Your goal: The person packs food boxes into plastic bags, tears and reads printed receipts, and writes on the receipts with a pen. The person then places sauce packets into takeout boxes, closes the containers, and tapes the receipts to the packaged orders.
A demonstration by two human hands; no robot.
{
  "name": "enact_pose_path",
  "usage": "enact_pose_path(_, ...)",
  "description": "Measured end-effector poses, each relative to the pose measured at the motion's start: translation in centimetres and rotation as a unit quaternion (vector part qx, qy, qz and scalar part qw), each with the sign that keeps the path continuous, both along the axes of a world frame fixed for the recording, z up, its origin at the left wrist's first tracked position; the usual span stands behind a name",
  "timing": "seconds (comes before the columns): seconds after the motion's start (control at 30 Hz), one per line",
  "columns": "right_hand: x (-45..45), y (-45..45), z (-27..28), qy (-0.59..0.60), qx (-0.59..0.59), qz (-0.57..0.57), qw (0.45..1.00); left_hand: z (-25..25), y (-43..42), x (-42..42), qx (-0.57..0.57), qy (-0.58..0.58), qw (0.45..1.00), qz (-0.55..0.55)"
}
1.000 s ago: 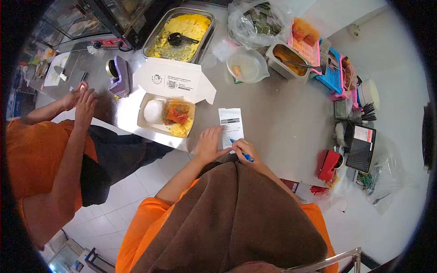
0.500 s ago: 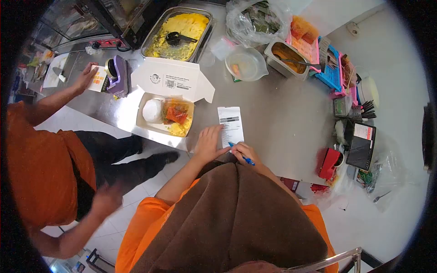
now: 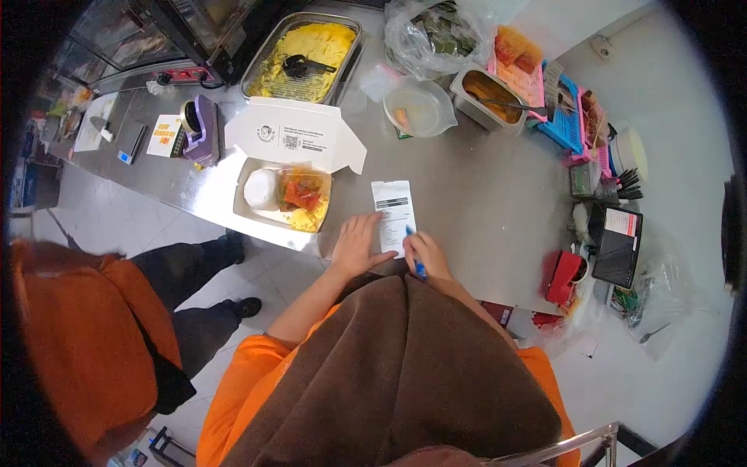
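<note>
A white printed receipt (image 3: 395,208) lies on the steel counter in front of me. My left hand (image 3: 357,246) rests flat at the receipt's left edge, fingers stretched out. In my right hand (image 3: 428,255) is a blue pen (image 3: 419,267), held over the receipt's lower right edge. Left of the receipt stands an open meal box (image 3: 243,206) with its printed lid (image 3: 289,138) folded back. Inside it are a white mound of rice (image 3: 261,189), a reddish piece of food in sauce (image 3: 302,194) and yellow egg (image 3: 305,219).
Behind the box sits a tray (image 3: 250,81) of yellow egg. A plastic bowl (image 3: 421,107), a metal pan of sauce (image 3: 472,110) and coloured baskets (image 3: 566,124) line the back. Tape dispenser (image 3: 204,128) stands left, tablet (image 3: 618,251) right. A co-worker in orange (image 3: 93,350) stands left.
My right hand has shifted slightly, and the pen now stands steeper. My left hand stays put. The co-worker's hand has left the small printed card; the co-worker has moved downward in view.
</note>
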State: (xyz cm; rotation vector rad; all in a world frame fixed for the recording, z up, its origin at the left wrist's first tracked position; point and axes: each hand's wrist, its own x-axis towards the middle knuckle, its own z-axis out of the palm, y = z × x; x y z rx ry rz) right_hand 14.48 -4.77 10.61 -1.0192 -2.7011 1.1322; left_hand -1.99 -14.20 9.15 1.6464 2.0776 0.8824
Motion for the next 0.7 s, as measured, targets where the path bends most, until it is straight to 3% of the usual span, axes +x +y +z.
enact_pose_path(0.07,-1.2,0.3,1.0,-0.006,0.144,0.000,0.990,0.5,0.0,0.0,0.020,-0.008,1.000,-0.001)
enact_pose_path(0.17,-2.0,1.2,-0.3,-0.052,0.245,0.041,0.967,-1.6,-0.6,-0.6,0.144,-0.061,0.987,-0.032)
enact_pose_path(0.27,-3.9,1.0,1.6,-0.134,0.257,0.013,0.957,1.8,-2.9,-2.2,0.206,-0.027,0.978,-0.016)
enact_pose_path(0.37,-7.1,1.6,3.7,-0.018,0.227,0.036,0.973,4.4,-4.2,-6.0,0.274,0.059,0.942,0.182)
enact_pose_path(0.43,-9.7,2.2,2.3,0.042,0.099,0.037,0.993,4.2,-5.0,-10.7,0.218,0.108,0.908,0.342)
enact_pose_path(0.5,-12.2,2.0,1.9,0.050,-0.016,0.047,0.998,4.2,-5.8,-15.4,0.159,0.160,0.882,0.414)
enact_pose_path(0.57,-14.5,1.4,2.2,0.006,-0.115,0.062,0.991,1.1,-7.7,-19.3,0.061,0.016,0.914,0.400)
enact_pose_path(0.67,-14.9,0.2,1.6,0.009,-0.078,0.024,0.997,2.2,-8.9,-19.0,-0.034,-0.038,0.958,0.282)
enact_pose_path(0.7,-14.8,0.1,1.7,-0.001,-0.068,0.013,0.998,2.6,-9.3,-18.3,-0.036,-0.042,0.953,0.296)
